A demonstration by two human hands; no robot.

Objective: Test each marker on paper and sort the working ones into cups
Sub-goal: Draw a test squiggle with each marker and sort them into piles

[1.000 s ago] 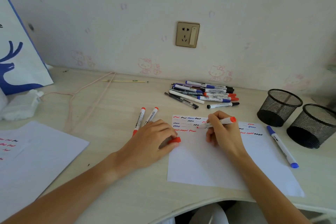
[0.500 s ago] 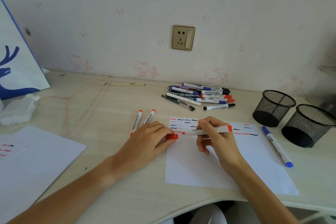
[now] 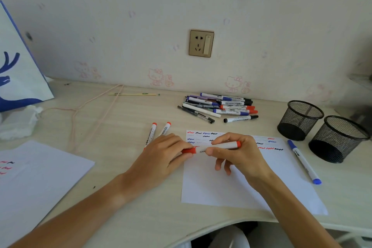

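red marker: centre of frame, held level above the test paper; right hand grip clamped on its barrel, left hand grip pinching the red cap at its left end. two mesh cups: right edge. marker pile: upper centre of counter.

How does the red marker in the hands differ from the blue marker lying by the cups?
The red marker is held over the paper by both hands; the blue marker lies untouched, partly on the desk. Red has red ends, blue has blue ends. Both have white barrels.
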